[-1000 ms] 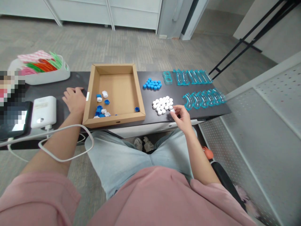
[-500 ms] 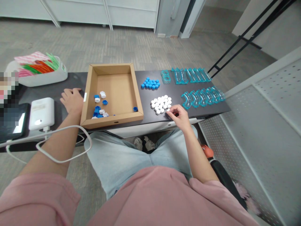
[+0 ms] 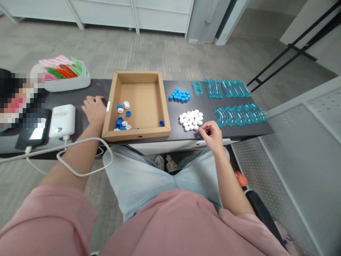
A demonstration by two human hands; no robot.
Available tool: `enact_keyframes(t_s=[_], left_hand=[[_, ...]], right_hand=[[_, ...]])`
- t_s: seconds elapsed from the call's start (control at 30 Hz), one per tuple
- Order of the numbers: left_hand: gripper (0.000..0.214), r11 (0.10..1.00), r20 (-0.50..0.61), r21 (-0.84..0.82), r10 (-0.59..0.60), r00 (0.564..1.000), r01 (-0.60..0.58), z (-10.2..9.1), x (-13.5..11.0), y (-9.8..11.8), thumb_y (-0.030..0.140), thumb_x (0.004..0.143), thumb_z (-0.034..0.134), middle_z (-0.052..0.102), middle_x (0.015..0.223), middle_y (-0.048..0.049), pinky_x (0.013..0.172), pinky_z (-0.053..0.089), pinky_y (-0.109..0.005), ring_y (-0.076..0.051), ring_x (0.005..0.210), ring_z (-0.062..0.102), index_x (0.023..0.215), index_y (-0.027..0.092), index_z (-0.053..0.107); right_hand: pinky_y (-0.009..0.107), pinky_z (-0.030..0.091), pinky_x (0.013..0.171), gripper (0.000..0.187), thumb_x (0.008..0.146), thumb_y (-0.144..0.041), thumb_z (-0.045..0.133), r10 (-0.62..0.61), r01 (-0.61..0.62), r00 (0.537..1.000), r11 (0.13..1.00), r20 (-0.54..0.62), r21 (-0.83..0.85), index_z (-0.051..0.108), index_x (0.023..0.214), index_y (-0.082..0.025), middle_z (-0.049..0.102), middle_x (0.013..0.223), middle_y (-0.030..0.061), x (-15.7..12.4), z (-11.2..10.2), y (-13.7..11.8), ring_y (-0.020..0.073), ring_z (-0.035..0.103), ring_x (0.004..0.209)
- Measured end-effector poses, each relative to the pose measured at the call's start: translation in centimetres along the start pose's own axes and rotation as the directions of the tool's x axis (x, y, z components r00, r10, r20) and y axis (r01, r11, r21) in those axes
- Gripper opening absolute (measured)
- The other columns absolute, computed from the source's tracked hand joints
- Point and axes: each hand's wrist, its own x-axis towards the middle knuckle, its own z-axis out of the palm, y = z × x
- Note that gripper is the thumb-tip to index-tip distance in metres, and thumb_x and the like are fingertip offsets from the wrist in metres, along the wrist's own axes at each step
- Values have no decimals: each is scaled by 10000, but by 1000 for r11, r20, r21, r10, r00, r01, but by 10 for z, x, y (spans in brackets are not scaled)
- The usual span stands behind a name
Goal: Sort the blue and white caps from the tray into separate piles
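My left hand (image 3: 95, 109) lies flat on the dark table, fingers spread, against the left side of a cardboard box (image 3: 165, 117). Inside the box are loose blue and white hexagonal pieces, mostly in the near left corner; a single blue piece (image 3: 161, 123) sits at the near right. My right hand (image 3: 213, 135) is at the near right edge of a cluster of white hexagonal pieces (image 3: 190, 120), its thumb and forefinger curved with a gap between them. No piece shows in its fingers. Behind the white cluster is a group of blue hexagonal pieces (image 3: 180, 95).
Clear teal curved pieces (image 3: 241, 114), straight pieces (image 3: 236, 88) and a small square-sectioned stack (image 3: 197, 88) line the right side. At left are a white power bank (image 3: 62, 121) with a cable (image 3: 80, 174) looping over my forearm, a phone (image 3: 34, 128) and a white basket (image 3: 68, 84).
The view has swung left, so everything appears further right. My right hand has drawn slightly back from the white piece at the cluster's edge. The left hand stays beside the box.
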Motion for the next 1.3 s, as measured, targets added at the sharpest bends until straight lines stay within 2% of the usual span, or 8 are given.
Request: enact_keyframes(t_s=[0.17,0.27,0.5,0.6,0.73,0.83,1.0,1.3], left_hand=[[624,1000,-2,-19,23,1000,-23,-2,-5,1,300,1190,327,515,1753,-320,1305,333,-582,-440,1600,462,1685,76,633],[608,999,-12,-7,37,999,-37,-1,-6,1,316,1185,354,531,1740,-322,1285,353,-566,-436,1591,484,1670,94,645],[565,998,-64,47,40,997,-37,0,-7,5,328,1110,454,615,1672,-311,1252,437,-576,-470,1542,582,1593,186,711],[578,998,-62,40,50,997,-48,1,-7,5,357,1106,478,621,1662,-327,1254,437,-598,-489,1538,582,1605,173,706],[596,997,-66,47,57,996,-54,4,-5,2,406,1108,491,624,1652,-324,1260,437,-590,-490,1546,576,1610,165,702],[590,997,-76,56,60,995,-56,5,-5,1,378,1110,462,629,1653,-314,1258,441,-589,-481,1542,581,1610,176,703],[574,997,-78,66,56,995,-50,4,-6,2,354,1103,457,635,1649,-301,1233,458,-573,-470,1529,595,1591,199,718],[616,999,-28,6,53,998,-53,3,-2,-2,312,1159,333,540,1707,-342,1260,384,-627,-493,1563,516,1630,105,672]], right_hand=[[524,619,781,317,1016,-664,761,24,-12,989,996,-146,87,707,1123,-371,644,901,37,11,29,-13,307,640,791],[498,626,869,272,1090,-587,712,-139,132,987,987,76,95,737,1201,-340,655,949,53,37,65,-58,304,666,885],[441,557,1138,198,1124,-304,699,-413,432,608,888,678,154,749,1300,-228,683,1322,96,139,219,-155,260,670,1134],[470,533,1176,204,1052,-183,708,-285,452,543,892,790,10,735,1253,-202,700,1264,104,157,273,-161,293,660,1163],[464,524,1175,175,980,-87,658,-267,486,512,873,816,-19,687,1082,-226,732,1155,98,154,293,-151,313,637,1209],[465,536,1141,206,940,-65,651,-299,481,525,876,797,12,651,1045,-243,735,1100,83,155,286,-148,306,635,1161],[433,593,953,263,940,-206,762,-391,379,692,912,607,156,633,1163,-258,719,1063,50,161,247,-151,271,647,1004],[425,651,838,240,1013,-509,813,-254,251,960,967,119,34,808,1132,-301,761,1125,78,96,19,-70,254,726,957]])
